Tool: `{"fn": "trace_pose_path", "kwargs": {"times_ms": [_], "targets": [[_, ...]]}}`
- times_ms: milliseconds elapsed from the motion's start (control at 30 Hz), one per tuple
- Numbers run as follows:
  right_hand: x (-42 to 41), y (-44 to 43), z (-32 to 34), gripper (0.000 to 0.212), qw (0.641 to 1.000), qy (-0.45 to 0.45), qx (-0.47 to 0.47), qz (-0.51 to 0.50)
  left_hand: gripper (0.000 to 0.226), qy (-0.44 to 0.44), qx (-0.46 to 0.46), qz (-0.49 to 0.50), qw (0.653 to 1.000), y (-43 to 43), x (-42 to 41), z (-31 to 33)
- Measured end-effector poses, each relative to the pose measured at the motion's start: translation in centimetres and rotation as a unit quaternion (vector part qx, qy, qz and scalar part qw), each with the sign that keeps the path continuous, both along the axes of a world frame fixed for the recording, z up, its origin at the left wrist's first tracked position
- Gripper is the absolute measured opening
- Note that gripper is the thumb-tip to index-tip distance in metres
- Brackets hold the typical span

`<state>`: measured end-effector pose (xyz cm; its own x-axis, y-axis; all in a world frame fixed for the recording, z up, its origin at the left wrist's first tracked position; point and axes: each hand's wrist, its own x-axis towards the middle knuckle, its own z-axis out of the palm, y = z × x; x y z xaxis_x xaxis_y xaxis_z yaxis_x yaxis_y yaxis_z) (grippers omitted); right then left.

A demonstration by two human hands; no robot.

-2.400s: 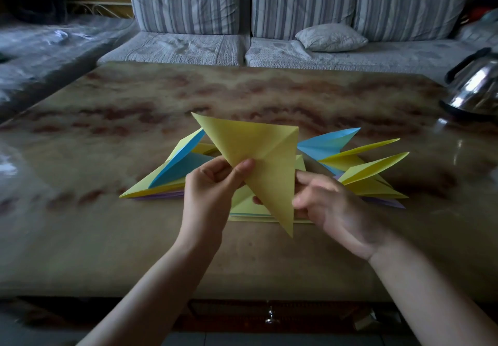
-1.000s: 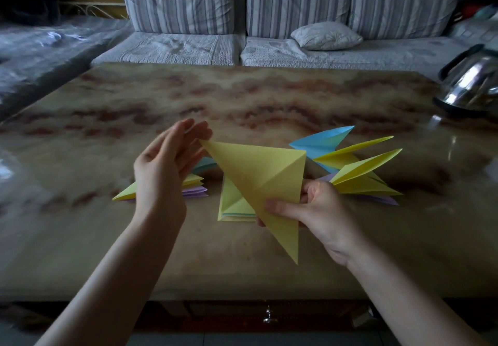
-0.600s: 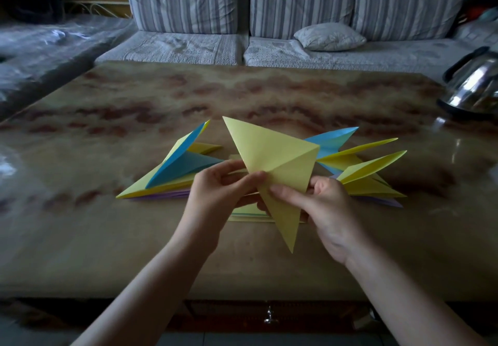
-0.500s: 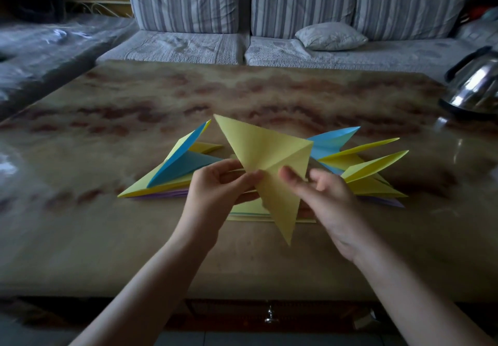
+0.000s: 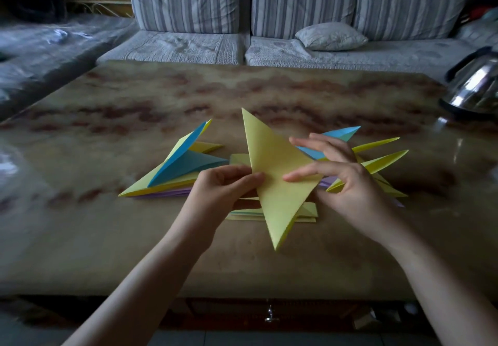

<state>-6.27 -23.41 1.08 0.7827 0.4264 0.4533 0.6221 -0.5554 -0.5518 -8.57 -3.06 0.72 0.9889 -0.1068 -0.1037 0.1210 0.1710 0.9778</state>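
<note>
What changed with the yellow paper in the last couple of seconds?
The left hand let go of the yellow paper, lifted away, then returned and pinches its left edge. The right hand loosened its grip; straight fingers now touch it. The paper piles stayed put.

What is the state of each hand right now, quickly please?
Left hand: closed, its fingers pinch the yellow folded paper.
Right hand: open, straight fingers touch that paper.
</note>
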Motion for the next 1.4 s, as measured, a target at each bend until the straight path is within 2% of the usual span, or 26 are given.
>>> {"fn": "trace_pose_path", "kwargs": {"times_ms": [67, 167, 267, 433, 633, 767, 833, 1000, 1167, 1267, 1333, 1400], "targets": [[-0.5, 0.2, 0.4, 0.016, 0.997, 0.067, 0.046, 0.007, 0.022, 0.003, -0.017, -0.011, 1.000, -0.1, -0.1, 0.1], [-0.6, 0.4, 0.2, 0.023, 0.977, 0.150, 0.154, 0.005, 0.035, -0.006, -0.043, -0.037, 0.998, -0.3, -0.4, 0.3], [0.0, 0.7, -0.5, 0.033, 0.965, 0.153, 0.214, -0.010, 0.036, -0.005, -0.059, -0.050, 0.997, -0.4, -0.5, 0.3], [-0.3, 1.6, -0.7, 0.028, 0.947, 0.158, 0.278, -0.022, 0.042, -0.003, -0.070, -0.037, 0.997, -0.9, -0.6, 0.4], [-0.9, 2.4, -0.8, 0.016, 0.945, 0.181, 0.268, -0.048, 0.025, -0.049, -0.038, 0.042, 0.997, -1.1, -0.6, 0.0], [-1.0, 2.7, -0.9, 0.038, 0.925, 0.205, 0.314, -0.058, 0.024, -0.054, -0.027, 0.064, 0.996, -1.2, -0.6, -0.1], [-1.1, 2.7, -0.7, 0.041, 0.923, 0.210, 0.318, -0.056, 0.023, -0.059, -0.022, 0.067, 0.996, -1.3, -0.7, 0.0], [-1.1, 2.7, -0.5, 0.011, 0.932, 0.195, 0.299, -0.057, 0.016, -0.066, -0.008, 0.063, 0.996, -1.4, -0.8, 0.0], [-1.1, 2.5, -0.8, 0.016, 0.931, 0.207, 0.294, -0.056, 0.020, -0.068, -0.024, 0.076, 0.995, -1.6, -0.9, 0.0], [-1.2, 2.5, -1.0, 0.016, 0.943, 0.208, 0.256, -0.050, 0.028, -0.052, -0.052, 0.082, 0.994, -1.6, -0.8, 0.1], [-1.2, 2.5, -0.7, 0.022, 0.945, 0.214, 0.241, -0.048, 0.025, -0.054, -0.042, 0.080, 0.994, -1.5, -0.8, 0.3], [-1.1, 2.3, 0.1, 0.027, 0.930, 0.231, 0.281, -0.052, 0.017, -0.071, -0.002, 0.075, 0.995, -1.4, -0.8, 0.3]]}}
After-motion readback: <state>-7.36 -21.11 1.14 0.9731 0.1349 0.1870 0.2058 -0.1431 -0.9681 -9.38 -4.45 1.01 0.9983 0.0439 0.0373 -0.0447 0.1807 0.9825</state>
